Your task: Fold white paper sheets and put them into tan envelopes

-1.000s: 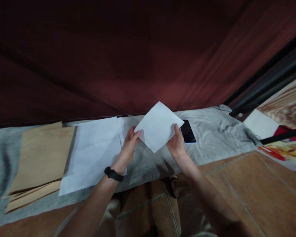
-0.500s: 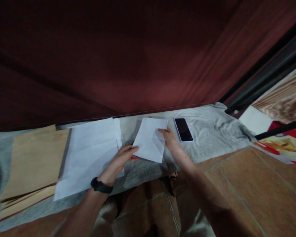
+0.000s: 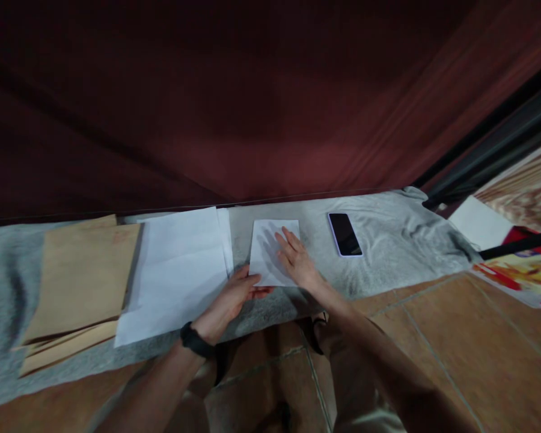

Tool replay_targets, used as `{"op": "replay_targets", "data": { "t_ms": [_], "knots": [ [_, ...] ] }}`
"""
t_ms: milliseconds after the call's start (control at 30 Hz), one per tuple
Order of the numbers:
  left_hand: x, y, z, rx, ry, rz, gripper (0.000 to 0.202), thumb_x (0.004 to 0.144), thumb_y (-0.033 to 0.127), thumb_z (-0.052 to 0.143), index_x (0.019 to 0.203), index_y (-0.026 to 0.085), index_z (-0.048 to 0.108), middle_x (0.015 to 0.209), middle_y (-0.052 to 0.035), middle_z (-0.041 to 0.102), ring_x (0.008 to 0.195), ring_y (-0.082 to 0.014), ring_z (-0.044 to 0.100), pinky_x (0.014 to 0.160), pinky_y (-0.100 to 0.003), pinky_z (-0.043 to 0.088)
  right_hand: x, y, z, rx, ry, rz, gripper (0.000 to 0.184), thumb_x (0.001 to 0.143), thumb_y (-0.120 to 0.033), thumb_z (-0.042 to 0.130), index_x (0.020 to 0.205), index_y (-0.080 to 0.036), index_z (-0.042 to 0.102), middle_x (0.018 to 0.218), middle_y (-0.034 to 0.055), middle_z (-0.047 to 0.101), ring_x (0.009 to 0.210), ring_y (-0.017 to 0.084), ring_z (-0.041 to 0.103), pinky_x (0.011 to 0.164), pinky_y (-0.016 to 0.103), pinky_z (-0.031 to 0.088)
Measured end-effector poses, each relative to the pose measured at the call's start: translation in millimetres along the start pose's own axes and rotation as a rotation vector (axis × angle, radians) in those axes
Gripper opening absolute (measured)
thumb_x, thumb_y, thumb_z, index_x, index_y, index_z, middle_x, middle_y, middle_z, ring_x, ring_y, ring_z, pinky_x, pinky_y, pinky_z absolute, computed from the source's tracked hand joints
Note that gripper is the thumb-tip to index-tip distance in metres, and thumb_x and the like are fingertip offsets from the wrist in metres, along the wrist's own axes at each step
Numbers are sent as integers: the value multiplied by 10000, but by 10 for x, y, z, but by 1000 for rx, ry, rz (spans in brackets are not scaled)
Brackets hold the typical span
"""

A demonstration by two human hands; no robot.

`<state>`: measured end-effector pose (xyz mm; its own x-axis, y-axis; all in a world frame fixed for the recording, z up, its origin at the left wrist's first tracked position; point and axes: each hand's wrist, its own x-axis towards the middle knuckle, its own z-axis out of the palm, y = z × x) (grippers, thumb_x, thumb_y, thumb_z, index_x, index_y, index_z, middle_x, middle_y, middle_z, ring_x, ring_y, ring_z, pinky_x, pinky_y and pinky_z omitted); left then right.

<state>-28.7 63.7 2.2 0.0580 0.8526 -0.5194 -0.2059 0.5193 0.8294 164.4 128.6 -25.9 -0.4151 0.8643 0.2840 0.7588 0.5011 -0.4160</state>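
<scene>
A small folded white sheet [image 3: 265,243] lies flat on the grey cloth [image 3: 388,252]. My right hand [image 3: 295,261] rests palm down on it, fingers stretched flat. My left hand [image 3: 234,294], with a black band on the wrist, pinches the sheet's near left corner. A stack of larger white sheets [image 3: 175,270] lies just left of my left hand. A black phone [image 3: 345,234] lies face up to the right of the folded sheet.
Brown envelopes [image 3: 79,282] are stacked at the far left on the cloth. A dark red curtain [image 3: 252,102] hangs behind. Brown floor tiles [image 3: 455,337] lie in front. A white sheet [image 3: 480,224] and a colourful printed mat [image 3: 523,270] sit at the right.
The folded sheet was held up in both hands; it has come down onto the cloth. My right hand has moved onto it and flattened, and my left hand has shifted to its near corner.
</scene>
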Motion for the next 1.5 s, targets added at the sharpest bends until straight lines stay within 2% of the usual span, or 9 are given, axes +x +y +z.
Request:
{"op": "replay_targets", "data": {
  "t_ms": [167,500,633,700,800,867,1033,1167,1500],
  "knots": [
    [-57,3,89,-38,-64,-77,369,746,230,682,1104,200,599,918,-76,766,689,-213,746,633,-321,593,-147,-135,91,-121,-186,-105,513,1047,-420,429,1533,-256,417,1630,52,337,1507,243,311,1247,485,233],
    [-73,124,50,522,-4,-106,73,897,258,540,944,202,543,616,-20,686,588,-204,696,582,-302,537,-126,153,-3,-223,-74,51,554,1058,-405,406,1548,-148,382,1611,138,354,1496,276,331,1229,485,251],
    [-144,339,-35,1190,321,182,266,978,411,447,901,213,607,720,-53,700,764,-238,717,706,-334,530,-133,174,-2,-242,-81,44,557,1063,-404,377,1549,-132,375,1615,135,350,1499,283,321,1229,484,246],
    [-121,374,1,1342,447,411,343,1013,406,356,989,209,636,886,-90,733,909,-249,711,808,-362,530,-133,168,10,-247,-83,47,563,1063,-409,375,1549,-125,374,1613,137,354,1498,288,322,1229,489,242],
    [55,263,179,1353,316,757,436,1034,338,276,1260,150,598,1275,-140,678,1224,-236,609,1030,-374,475,-131,157,25,-243,-76,58,568,1059,-407,380,1552,-125,371,1608,141,360,1496,290,327,1227,499,243],
    [243,131,330,1407,223,871,498,1029,342,301,1429,111,489,1526,-149,497,1453,-261,398,1176,-432,355,-129,153,26,-243,-77,59,559,1053,-367,386,1553,-117,366,1611,144,354,1500,286,319,1227,498,242],
    [690,-46,569,1512,183,812,562,1036,352,255,1531,121,388,1626,-102,354,1529,-232,260,1263,-445,199,-114,147,21,-256,-104,63,527,1034,-244,365,1540,-100,388,1605,136,370,1497,268,326,1232,478,233],
    [893,-11,618,1529,282,776,604,1039,392,217,1547,95,354,1631,-125,326,1536,-241,239,1266,-451,170,-101,147,37,-261,-93,78,506,1041,-258,364,1523,-118,424,1600,128,382,1488,267,343,1228,482,241],
    [1007,-11,436,1516,512,677,624,1015,336,243,1536,2,326,1615,-197,328,1530,-283,247,1250,-463,195,-114,171,80,-248,-29,99,523,1053,-341,366,1536,-142,400,1608,101,370,1469,260,378,1233,468,236]
  ]
}}
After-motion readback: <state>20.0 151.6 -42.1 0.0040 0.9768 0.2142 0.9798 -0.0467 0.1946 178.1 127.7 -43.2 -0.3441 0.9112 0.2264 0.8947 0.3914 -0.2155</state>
